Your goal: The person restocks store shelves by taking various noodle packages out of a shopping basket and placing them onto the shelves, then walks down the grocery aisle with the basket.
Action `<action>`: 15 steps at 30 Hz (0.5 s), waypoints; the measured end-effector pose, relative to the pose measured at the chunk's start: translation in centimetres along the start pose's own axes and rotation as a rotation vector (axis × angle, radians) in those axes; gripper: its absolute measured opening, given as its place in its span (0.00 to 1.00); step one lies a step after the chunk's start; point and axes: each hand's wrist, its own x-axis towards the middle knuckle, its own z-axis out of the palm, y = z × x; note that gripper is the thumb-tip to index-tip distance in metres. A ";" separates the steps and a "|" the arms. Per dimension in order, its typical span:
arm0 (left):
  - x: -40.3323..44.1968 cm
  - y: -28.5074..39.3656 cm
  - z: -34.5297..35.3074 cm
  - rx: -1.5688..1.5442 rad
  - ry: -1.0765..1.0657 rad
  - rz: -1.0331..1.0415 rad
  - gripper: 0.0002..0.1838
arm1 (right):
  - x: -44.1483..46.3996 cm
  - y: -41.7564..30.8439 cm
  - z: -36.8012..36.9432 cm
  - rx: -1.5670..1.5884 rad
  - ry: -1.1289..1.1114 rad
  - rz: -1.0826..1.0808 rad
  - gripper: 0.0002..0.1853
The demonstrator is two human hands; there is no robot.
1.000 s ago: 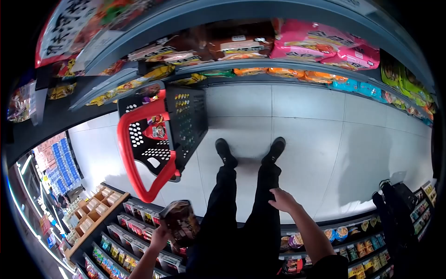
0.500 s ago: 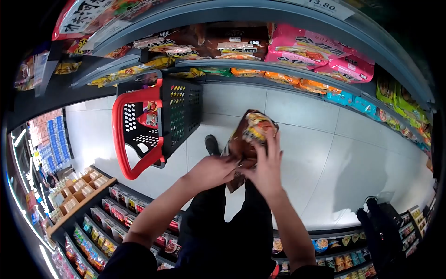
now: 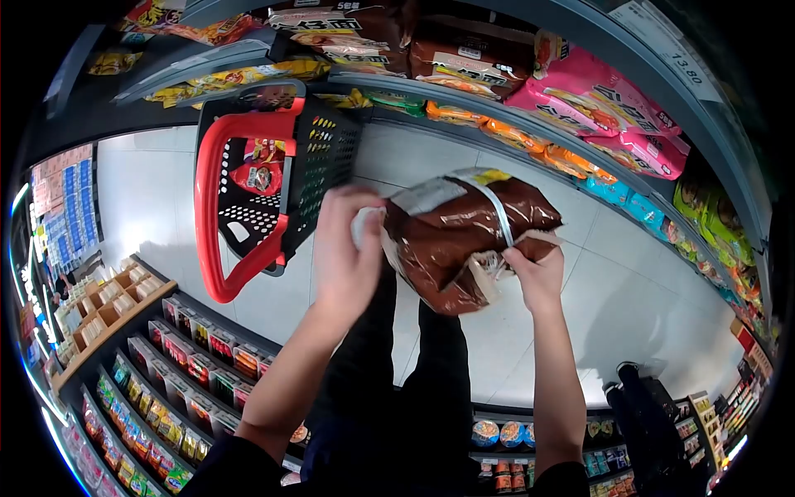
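Note:
A glossy brown packet hangs in front of me over the floor, its pale seam side facing up. My right hand pinches its right edge near the seam. At its left end is my left hand, blurred, with fingers bent round the packet's pale corner. Left of my hands stands a black shopping basket cart with a red handle. Inside it lies a red packet.
Shelves with brown, pink, orange and blue packets run across the top. Lower shelves with small packs line the bottom left. Cup noodles stand at the bottom. Another person's dark legs are at the lower right.
The packet has been raised and turned from its printed front to its plain brown side. My hands have moved apart to its two ends. The view has shifted slightly.

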 end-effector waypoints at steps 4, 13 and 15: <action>-2.9 -1.3 1.3 -0.540 -0.126 -0.412 0.28 | 1.9 -1.5 2.6 -0.088 0.173 -0.146 0.22; 9.4 0.7 3.1 -0.567 -0.007 0.117 0.36 | 6.2 -9.1 5.0 -0.025 0.429 -0.517 0.15; 12.1 2.0 4.3 -0.625 0.102 -0.011 0.38 | 8.4 -9.6 6.1 0.039 0.485 -0.626 0.21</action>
